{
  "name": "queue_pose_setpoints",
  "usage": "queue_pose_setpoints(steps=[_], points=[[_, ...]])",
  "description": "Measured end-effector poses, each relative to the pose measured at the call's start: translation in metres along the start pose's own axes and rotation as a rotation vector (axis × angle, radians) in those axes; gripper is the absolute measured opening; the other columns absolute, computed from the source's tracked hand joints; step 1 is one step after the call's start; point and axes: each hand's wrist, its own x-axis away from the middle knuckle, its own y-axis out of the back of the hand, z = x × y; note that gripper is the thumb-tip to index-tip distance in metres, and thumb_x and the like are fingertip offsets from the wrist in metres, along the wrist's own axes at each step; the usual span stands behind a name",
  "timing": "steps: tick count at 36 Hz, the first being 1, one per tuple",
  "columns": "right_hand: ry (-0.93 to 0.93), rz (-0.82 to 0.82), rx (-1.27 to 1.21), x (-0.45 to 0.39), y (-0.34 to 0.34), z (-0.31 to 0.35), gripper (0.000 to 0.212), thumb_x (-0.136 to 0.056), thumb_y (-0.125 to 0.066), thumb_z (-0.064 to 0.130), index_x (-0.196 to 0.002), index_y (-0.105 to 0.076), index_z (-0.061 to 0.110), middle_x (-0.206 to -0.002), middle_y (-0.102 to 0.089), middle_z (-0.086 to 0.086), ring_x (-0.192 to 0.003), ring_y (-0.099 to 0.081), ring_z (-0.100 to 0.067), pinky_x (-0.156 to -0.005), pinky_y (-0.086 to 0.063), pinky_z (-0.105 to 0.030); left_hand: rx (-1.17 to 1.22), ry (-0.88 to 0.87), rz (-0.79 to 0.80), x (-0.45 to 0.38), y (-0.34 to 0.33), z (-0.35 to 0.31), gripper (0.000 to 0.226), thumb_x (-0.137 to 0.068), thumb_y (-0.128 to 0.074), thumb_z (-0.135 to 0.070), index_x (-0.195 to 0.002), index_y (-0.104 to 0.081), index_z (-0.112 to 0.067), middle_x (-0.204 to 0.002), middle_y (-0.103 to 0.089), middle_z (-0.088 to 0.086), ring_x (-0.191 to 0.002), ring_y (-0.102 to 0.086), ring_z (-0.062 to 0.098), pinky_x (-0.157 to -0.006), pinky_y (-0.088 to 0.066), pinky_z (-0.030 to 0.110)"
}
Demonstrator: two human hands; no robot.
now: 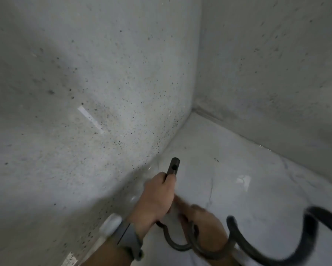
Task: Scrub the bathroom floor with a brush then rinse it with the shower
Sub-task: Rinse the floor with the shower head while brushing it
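1. Nearest the camera, the left forearm enters from the bottom edge; a grey wristband (129,241) wraps the wrist.
2. A dark shower hose (236,227) coils in loops just below and to the right of the hands, then curves away to the right edge of the view.
3. The right hand (205,221) is blurred and sits just behind the left, low over the floor. Its fingers seem curled near the hose where it joins the handle, but the blur keeps me from telling whether they grip it.
4. The left hand (157,196) has its fingers wrapped tightly together round the dark shower handle (173,167), thumb on top.
5. The handle sticks out beyond the left hand's fingers, its end pointing toward the foot of the left wall, above the wet floor.
6. The pale, marbled floor (247,169) shines with wet reflections and runs to the corner.
7. The speckled grey left wall (84,93) and the right wall (276,64) meet in the corner beyond.
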Motion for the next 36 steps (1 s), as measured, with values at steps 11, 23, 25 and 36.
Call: queue_pose_setpoints(steps=[11,23,25,36], points=[[-0.166,-0.219,-0.461,-0.092,0.037,0.038,0.054,-0.106,-0.040,0.024,-0.159,-0.029,0.025,-0.143,-0.056,-0.012,-0.120,-0.058,-0.033,-0.099,-0.046,-0.033,0.150,0.108,-0.096,0.033,0.014,0.035,0.036,-0.106,-0.042,-0.036,-0.099,-0.059,-0.006,-0.065,-0.054,0.005,-0.043,-0.046,0.016,-0.041,-0.037,0.023],[-0.298,-0.188,-0.846,-0.140,0.018,0.065,0.069,-0.094,-0.035,0.033,-0.160,-0.015,0.032,-0.124,-0.062,-0.012,-0.093,-0.058,-0.027,-0.071,-0.047,-0.034,0.259,0.240,-0.223,0.026,0.017,0.039,0.035,-0.108,-0.042,-0.035,-0.096,-0.062,-0.008,-0.066,-0.055,0.011,-0.044,-0.044,0.020,-0.041,-0.035,0.025],[-0.358,-0.210,-0.797,-0.183,0.048,0.044,0.080,-0.082,-0.028,0.041,-0.159,-0.006,0.039,-0.140,-0.056,-0.014,-0.095,-0.052,-0.026,-0.074,-0.043,-0.037,0.270,0.256,-0.202,0.025,0.014,0.040,0.034,-0.108,-0.044,-0.034,-0.095,-0.062,-0.007,-0.064,-0.055,0.010,-0.042,-0.042,0.019,-0.040,-0.035,0.026],[-0.446,-0.372,-0.380,-0.083,0.096,-0.065,0.061,-0.106,-0.036,0.026,-0.161,-0.010,0.036,-0.126,-0.061,-0.021,-0.101,-0.061,-0.041,-0.090,-0.048,-0.041,0.241,0.183,-0.147,0.027,-0.007,0.027,0.034,-0.108,-0.043,-0.034,-0.097,-0.062,-0.008,-0.066,-0.056,0.012,-0.041,-0.043,0.019,-0.038,-0.034,0.022]])
